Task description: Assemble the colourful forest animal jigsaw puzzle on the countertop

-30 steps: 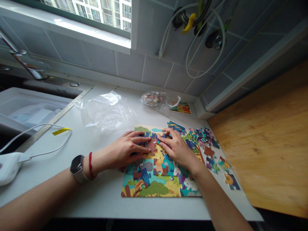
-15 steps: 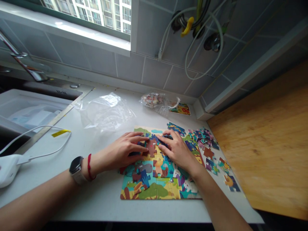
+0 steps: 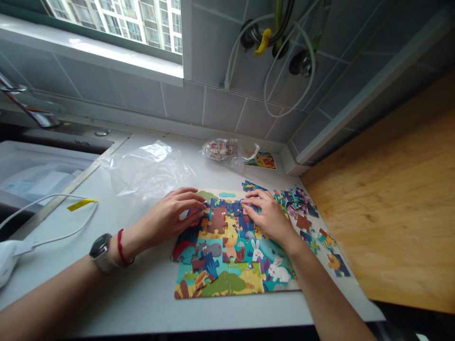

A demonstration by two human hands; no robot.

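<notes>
A colourful animal jigsaw puzzle [image 3: 227, 282] lies on the white counter, with some loose pieces on top of it. My left hand [image 3: 177, 208] rests at its upper left, fingers stretched and apart, tips by the end of a dark blue row of pieces [image 3: 223, 204]. At the other end of that row is my right hand [image 3: 268, 213], its fingers apart and lightly bent, tips touching the pieces. Between the hands sits a brown bear piece [image 3: 217, 220]. Lower left, a blue and brown piece [image 3: 209, 264] lies skewed over the picture. My right hand hides part of the puzzle's right side.
Loose puzzle pieces [image 3: 298, 201] are heaped to the right, near a wooden panel [image 3: 391, 213]. Behind lie a crumpled clear bag [image 3: 149, 168], a bag of pieces [image 3: 222, 149] and a picture card [image 3: 262, 160]. A sink [image 3: 42, 154] and white cable [image 3: 81, 227] are at left.
My hands have spread apart, the left moving left and the right shifting slightly right along the dark blue row. More of the bear and blue pieces now shows. The view has shifted slightly.
</notes>
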